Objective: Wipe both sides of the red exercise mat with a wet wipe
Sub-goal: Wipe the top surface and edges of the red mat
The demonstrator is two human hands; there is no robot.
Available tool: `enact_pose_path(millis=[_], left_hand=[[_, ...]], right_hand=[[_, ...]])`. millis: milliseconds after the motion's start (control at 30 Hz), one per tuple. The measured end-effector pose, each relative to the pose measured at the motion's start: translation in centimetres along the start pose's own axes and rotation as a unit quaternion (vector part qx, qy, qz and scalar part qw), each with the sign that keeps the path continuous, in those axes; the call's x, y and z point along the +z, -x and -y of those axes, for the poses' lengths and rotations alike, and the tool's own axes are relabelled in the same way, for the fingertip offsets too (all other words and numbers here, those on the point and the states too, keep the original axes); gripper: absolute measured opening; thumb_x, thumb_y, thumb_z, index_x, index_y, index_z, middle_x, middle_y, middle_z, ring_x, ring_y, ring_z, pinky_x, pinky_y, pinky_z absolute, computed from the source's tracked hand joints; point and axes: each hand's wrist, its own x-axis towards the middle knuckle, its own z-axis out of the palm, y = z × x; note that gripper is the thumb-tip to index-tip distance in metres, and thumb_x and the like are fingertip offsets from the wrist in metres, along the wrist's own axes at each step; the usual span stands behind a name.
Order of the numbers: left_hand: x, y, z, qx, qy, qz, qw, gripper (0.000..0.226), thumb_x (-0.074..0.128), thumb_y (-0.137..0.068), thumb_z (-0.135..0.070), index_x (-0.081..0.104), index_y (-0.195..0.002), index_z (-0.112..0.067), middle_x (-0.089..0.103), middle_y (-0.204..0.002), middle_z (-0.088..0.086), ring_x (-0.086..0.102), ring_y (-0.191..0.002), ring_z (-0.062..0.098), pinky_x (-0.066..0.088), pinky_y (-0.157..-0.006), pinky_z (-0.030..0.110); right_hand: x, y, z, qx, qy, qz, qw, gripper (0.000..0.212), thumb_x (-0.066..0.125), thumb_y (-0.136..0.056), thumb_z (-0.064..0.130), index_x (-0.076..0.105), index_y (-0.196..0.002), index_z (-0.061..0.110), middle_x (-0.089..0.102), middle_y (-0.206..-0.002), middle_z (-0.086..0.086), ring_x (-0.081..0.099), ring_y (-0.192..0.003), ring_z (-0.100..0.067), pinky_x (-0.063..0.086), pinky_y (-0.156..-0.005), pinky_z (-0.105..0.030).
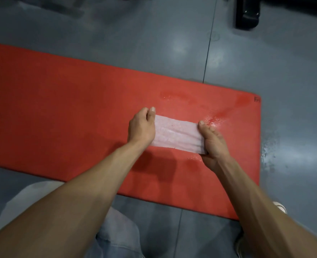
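Near the right end of the red mat [60, 112], both hands pinch a wet wipe [178, 135]. The left hand [141, 127] holds its left edge in a curled grip. The right hand [212, 141] holds its right edge likewise.

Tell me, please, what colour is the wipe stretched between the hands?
White, slightly pinkish over the red mat; the wipe shows best in the head view.

On the far right corner of the flat red foam exercise mat [60, 108] I read dark hand-marked letters [256, 99], "Fr"; the rest is cut off at the mat edge.
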Motion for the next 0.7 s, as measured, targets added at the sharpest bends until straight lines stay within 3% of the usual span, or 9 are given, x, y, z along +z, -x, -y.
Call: enact_pose_path(millis=[133, 233, 400, 533, 700], left_hand=[[0.2, 0.3, 0.1, -0.005, -0.004, 0.023, 1.0, 0.047, 0.047, -0.108, -0.037, 0.037, -0.067, -0.016, 0.044, -0.061, -0.001, 0.048, -0.072, 0.035, 0.017, -0.063, 0.039], [0.7, 0.8, -0.4, -0.023, -0.001, 0.058, 0.998, 0.042, 0.053, -0.104, -0.044, 0.047, -0.074, -0.015, 0.047, -0.063, -0.002, 0.049, -0.073, 0.028, 0.025, -0.063, 0.038], [1.6, 1.1, -0.4, -0.023, -0.014, 0.137, 0.99, 0.04, 0.064, -0.097, -0.05, 0.049, -0.073, -0.021, 0.05, -0.062, -0.008, 0.048, -0.061, 0.018, 0.032, -0.056, 0.035], [2.4, 1.4, -0.7, -0.009, 0.051, 0.24, 0.969, 0.03, 0.072, -0.094, -0.041, 0.056, -0.084, -0.018, 0.043, -0.057, -0.009, 0.039, -0.044, 0.008, 0.034, -0.043, 0.025], [3.6, 2.0, -1.0, 0.06, 0.003, 0.262, 0.963, 0.025, 0.07, -0.096, -0.034, 0.06, -0.088, -0.013, 0.048, -0.064, -0.003, 0.041, -0.05, 0.011, 0.037, -0.047, 0.03]], right_hand=[[-1.4, 1.7, -1.0, 0.01, -0.022, -0.043, 0.999, 0.02, 0.066, -0.096, 0.031, 0.064, -0.085, 0.015, 0.073, -0.079, -0.007, 0.069, -0.063, -0.019, 0.058, -0.055, -0.029], [-1.9, 2.6, -1.5, 0.026, -0.032, -0.066, 0.997, 0.022, 0.068, -0.095, 0.035, 0.061, -0.086, 0.015, 0.073, -0.079, -0.008, 0.071, -0.064, -0.019, 0.058, -0.054, -0.031], [-2.9, 3.5, -2.0, 0.067, -0.03, -0.029, 0.997, 0.039, 0.077, -0.083, 0.037, 0.06, -0.109, 0.013, 0.07, -0.104, -0.015, 0.069, -0.086, -0.027, 0.059, -0.075, -0.04], [-4.1, 3.9, -2.2, 0.078, -0.019, 0.005, 0.997, 0.015, 0.075, -0.087, 0.026, 0.064, -0.083, 0.018, 0.072, -0.092, -0.001, 0.069, -0.073, -0.014, 0.058, -0.063, -0.03], [-4.2, 3.6, -2.7, 0.074, 0.006, -0.059, 0.995, 0.021, 0.07, -0.093, 0.022, 0.057, -0.077, 0.024, 0.067, -0.075, 0.007, 0.064, -0.067, -0.009, 0.054, -0.065, -0.031]])
